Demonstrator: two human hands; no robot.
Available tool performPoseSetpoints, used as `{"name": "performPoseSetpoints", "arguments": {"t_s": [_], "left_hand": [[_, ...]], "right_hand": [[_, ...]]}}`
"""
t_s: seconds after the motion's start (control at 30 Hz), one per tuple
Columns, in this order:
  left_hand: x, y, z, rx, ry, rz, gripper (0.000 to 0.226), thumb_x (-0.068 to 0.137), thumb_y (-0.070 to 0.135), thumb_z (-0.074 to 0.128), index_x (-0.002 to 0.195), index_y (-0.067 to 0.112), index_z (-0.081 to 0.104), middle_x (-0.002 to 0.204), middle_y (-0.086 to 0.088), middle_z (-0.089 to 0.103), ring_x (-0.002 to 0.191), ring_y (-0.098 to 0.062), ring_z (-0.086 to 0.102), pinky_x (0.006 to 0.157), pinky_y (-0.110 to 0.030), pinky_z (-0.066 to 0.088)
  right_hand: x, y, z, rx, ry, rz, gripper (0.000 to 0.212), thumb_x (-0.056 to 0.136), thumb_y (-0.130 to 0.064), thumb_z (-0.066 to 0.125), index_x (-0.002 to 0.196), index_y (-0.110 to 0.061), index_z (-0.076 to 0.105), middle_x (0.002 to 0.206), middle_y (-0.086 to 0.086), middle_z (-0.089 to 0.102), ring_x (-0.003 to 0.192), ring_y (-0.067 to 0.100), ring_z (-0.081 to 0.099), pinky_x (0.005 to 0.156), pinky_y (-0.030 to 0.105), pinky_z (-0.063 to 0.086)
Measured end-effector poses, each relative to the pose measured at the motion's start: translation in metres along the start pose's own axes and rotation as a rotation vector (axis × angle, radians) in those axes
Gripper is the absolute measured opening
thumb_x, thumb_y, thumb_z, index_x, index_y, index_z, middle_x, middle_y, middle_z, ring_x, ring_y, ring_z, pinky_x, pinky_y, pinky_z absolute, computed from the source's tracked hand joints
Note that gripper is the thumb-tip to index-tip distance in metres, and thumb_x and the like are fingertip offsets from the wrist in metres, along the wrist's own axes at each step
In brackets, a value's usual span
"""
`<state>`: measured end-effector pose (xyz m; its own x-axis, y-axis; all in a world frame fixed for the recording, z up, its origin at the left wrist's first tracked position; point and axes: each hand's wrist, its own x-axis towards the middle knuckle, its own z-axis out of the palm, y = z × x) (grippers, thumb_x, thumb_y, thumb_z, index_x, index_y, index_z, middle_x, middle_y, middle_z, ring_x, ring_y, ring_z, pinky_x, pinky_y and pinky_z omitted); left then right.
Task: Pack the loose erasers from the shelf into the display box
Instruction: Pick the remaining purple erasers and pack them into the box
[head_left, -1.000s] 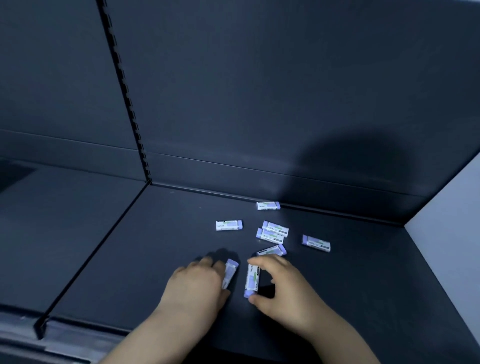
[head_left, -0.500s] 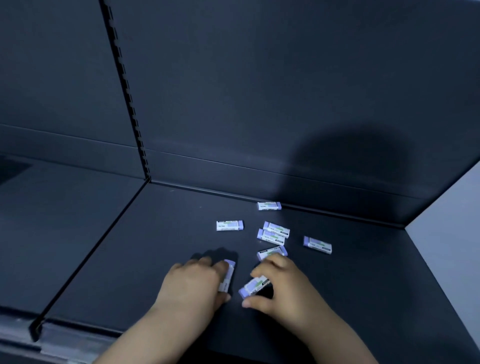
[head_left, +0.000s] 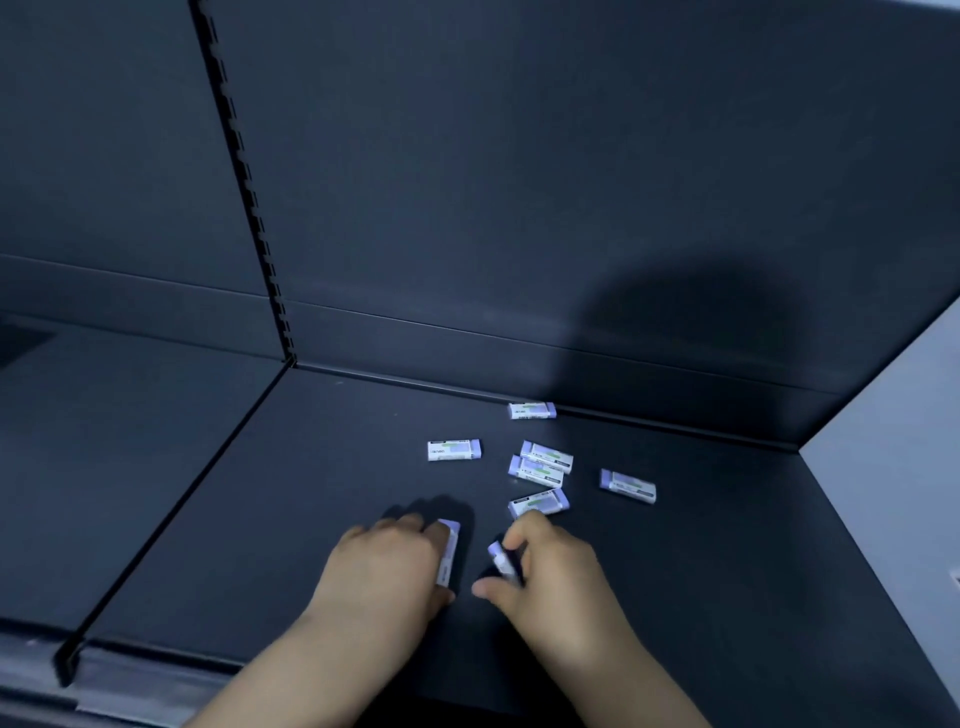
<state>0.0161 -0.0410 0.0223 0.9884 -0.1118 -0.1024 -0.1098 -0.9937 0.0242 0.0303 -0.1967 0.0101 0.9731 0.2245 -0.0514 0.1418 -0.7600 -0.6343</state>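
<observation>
Lilac eraser (head_left: 450, 551) half hidden in gripping left hand (head_left: 382, 569), second eraser (head_left: 500, 560) pinched beneath right hand (head_left: 558, 579)

Between the left grip (head_left: 384, 566) and the right grip (head_left: 556, 577) only a narrow strip of bare shelf (head_left: 727, 571) shows, flanked by the left-held eraser (head_left: 449, 553) and the right-held eraser (head_left: 501, 558). Just beyond the right grip's fingertips lies the near eraser (head_left: 538, 503), and behind it the paired erasers (head_left: 540, 464) touch side by side, cluttering the way ahead. Further right the outlying eraser (head_left: 627, 486) lies apart, with open shelf between it and the side wall (head_left: 893, 493). Ahead of the left grip the shelf is bare up to the lone eraser (head_left: 453, 450); to its left it runs open to the divider rail (head_left: 176, 499). The back wall (head_left: 571, 208) closes the far side, with the rear eraser (head_left: 531, 410) at its foot.
</observation>
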Motion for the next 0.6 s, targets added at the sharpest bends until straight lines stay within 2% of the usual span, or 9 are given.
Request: {"name": "performPoseSetpoints", "arguments": {"t_s": [0.13,0.2,0.27,0.33,0.47,0.6], "left_hand": [[-0.001,-0.006,-0.003,-0.066,0.018,0.020,0.060,0.086,0.053,0.052,0.139,0.032,0.034,0.130,0.006,0.045,0.124,-0.016,0.043,0.095,-0.027,0.033],[0.001,-0.013,-0.005,-0.072,0.014,0.044,0.072,0.084,0.058,0.053,0.145,0.035,0.022,0.140,0.008,0.035,0.132,-0.015,0.032,0.102,-0.028,0.028],[0.004,-0.019,-0.005,-0.062,-0.006,0.070,0.082,0.082,0.061,0.053,0.148,0.034,0.012,0.145,0.010,0.024,0.134,-0.015,0.023,0.106,-0.030,0.024],[0.009,-0.025,-0.002,-0.094,-0.045,0.102,0.087,0.081,0.063,0.054,0.149,0.034,0.010,0.145,0.012,0.020,0.133,-0.014,0.021,0.107,-0.030,0.022],[0.015,-0.028,0.001,-0.170,-0.068,0.150,0.081,0.076,0.067,0.056,0.144,0.036,0.024,0.143,0.014,0.021,0.130,-0.011,0.021,0.105,-0.028,0.021],[0.016,-0.032,0.000,-0.153,-0.032,0.161,0.080,0.073,0.069,0.058,0.140,0.035,0.030,0.140,0.015,0.025,0.129,-0.008,0.023,0.103,-0.027,0.021]], "right_hand": [[-0.002,-0.004,-0.009,0.111,-0.064,0.010,0.041,0.069,-0.037,0.079,0.102,-0.025,0.058,0.071,-0.011,0.049,0.061,-0.002,0.048,0.062,0.011,0.039],[0.001,0.004,-0.022,0.030,-0.131,-0.025,0.052,0.067,-0.043,0.078,0.113,-0.033,0.056,0.082,-0.014,0.049,0.073,-0.003,0.048,0.070,0.010,0.039],[0.006,0.013,-0.034,-0.107,-0.274,-0.058,0.072,0.063,-0.049,0.079,0.127,-0.040,0.047,0.097,-0.018,0.045,0.092,-0.002,0.045,0.086,0.016,0.039],[0.009,0.017,-0.038,-0.133,-0.388,-0.068,0.085,0.062,-0.047,0.080,0.136,-0.041,0.038,0.107,-0.018,0.039,0.104,-0.001,0.040,0.095,0.017,0.035],[0.013,0.019,-0.027,-0.135,-0.402,-0.132,0.082,0.062,-0.047,0.080,0.134,-0.043,0.040,0.113,-0.017,0.037,0.114,0.002,0.036,0.100,0.020,0.033],[0.016,0.018,-0.018,-0.145,-0.310,-0.144,0.076,0.058,-0.053,0.080,0.125,-0.039,0.046,0.112,-0.016,0.040,0.110,0.003,0.037,0.096,0.021,0.036]]}}
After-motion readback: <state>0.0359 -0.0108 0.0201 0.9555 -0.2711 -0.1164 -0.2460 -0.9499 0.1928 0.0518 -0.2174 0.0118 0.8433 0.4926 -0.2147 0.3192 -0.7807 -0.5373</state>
